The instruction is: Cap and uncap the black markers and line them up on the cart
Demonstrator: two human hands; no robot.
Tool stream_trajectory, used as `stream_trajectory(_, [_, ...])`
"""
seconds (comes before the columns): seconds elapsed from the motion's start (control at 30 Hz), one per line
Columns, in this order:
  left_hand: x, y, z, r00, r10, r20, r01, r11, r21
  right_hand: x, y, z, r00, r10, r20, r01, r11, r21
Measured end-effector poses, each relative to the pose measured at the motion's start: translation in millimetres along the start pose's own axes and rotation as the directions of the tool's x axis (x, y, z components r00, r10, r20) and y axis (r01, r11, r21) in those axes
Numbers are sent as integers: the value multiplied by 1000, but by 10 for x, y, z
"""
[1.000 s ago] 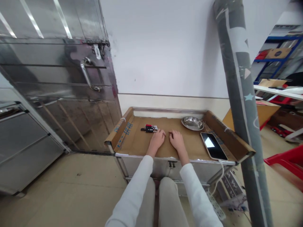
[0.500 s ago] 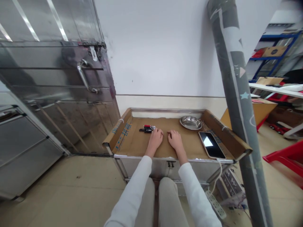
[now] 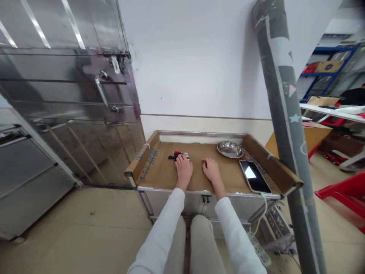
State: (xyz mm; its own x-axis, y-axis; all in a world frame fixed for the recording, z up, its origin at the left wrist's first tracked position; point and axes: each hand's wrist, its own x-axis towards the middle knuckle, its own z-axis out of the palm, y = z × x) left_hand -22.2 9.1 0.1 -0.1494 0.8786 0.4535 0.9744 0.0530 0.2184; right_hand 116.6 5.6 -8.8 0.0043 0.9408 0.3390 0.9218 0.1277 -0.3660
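My left hand [image 3: 184,170] lies palm down over the near edge of a small bunch of pens [image 3: 179,153], its fingers slightly spread. The pens are black, with a red one at the back, and their near parts are hidden under my fingertips. I cannot tell whether the fingers press on them. To the right, my right hand [image 3: 211,168] rests on the cardboard surface [image 3: 168,179], fingers loosely bent and apart, holding nothing. A shallow round metal bowl [image 3: 229,149] sits beyond it. A phone [image 3: 254,176] with a lit white patch lies right of my right hand.
Cardboard side walls [image 3: 273,163] flank the cart top. A white cable [image 3: 265,207] hangs from the phone towards a power strip [image 3: 261,249]. A thick grey tube [image 3: 288,95] leans at the right. A metal door [image 3: 71,87] stands left, a red stool [image 3: 343,194] far right.
My left hand has shifted slightly left, from beside the pens onto their near edge, with its fingers turned forward. My right hand stays in place.
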Motion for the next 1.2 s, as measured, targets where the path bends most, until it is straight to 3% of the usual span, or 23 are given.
stream_trajectory(0.17, [-9,-4,-17,995,-98,-18,98,995,-9,-13,-17,-22,1000,3,2,-3,1000,-20])
stream_trajectory(0.37, [-15,-5,-26,994,-112,-13,111,992,-54,-15,-17,-29,1000,-3,-6,3,1000,-12])
stream_trajectory(1.07, [12,-23,15,999,-12,40,14,999,-42,-12,14,2,1000,-5,-15,5,1000,16])
stream_trajectory(1.2, [14,-27,11,996,52,67,-48,997,-68,-6,30,18,1000,-4,-16,4,1000,22])
